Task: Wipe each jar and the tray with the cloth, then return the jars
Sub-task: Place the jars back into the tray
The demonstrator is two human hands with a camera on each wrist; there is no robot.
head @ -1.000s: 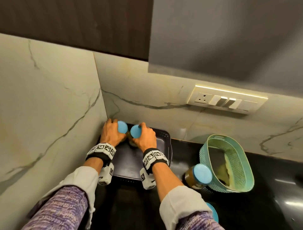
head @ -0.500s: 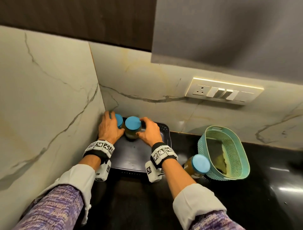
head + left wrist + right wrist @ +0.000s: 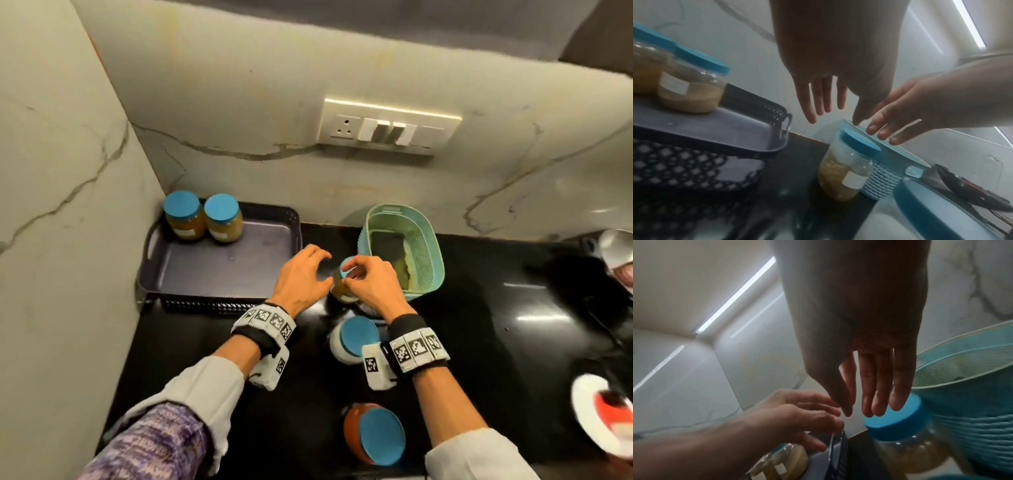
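The dark tray (image 3: pixel 239 263) sits in the counter's back-left corner. Two blue-lidded jars (image 3: pixel 183 216) (image 3: pixel 222 219) of tan powder stand side by side in its far-left corner. A third such jar (image 3: pixel 342 291) (image 3: pixel 846 170) stands on the black counter between the tray and a teal basket (image 3: pixel 435 267). My left hand (image 3: pixel 308 274) (image 3: pixel 824 100) hovers just left of it, fingers straight. My right hand (image 3: pixel 366 281) (image 3: pixel 869 394) hangs over its lid (image 3: pixel 898 418), fingers extended, gripping nothing. A yellowish cloth (image 3: pixel 404 263) lies in the basket.
A white jar (image 3: pixel 354 337) and an orange jar (image 3: pixel 375 433), both blue-lidded, stand nearer me on the counter. Marble walls close in the left and back, with a switch panel (image 3: pixel 387 132). A white and red dish (image 3: pixel 603 418) sits at the right edge.
Both hands let go of the two jars in the tray's far-left corner. They moved right and towards me, to the third jar beside the basket.
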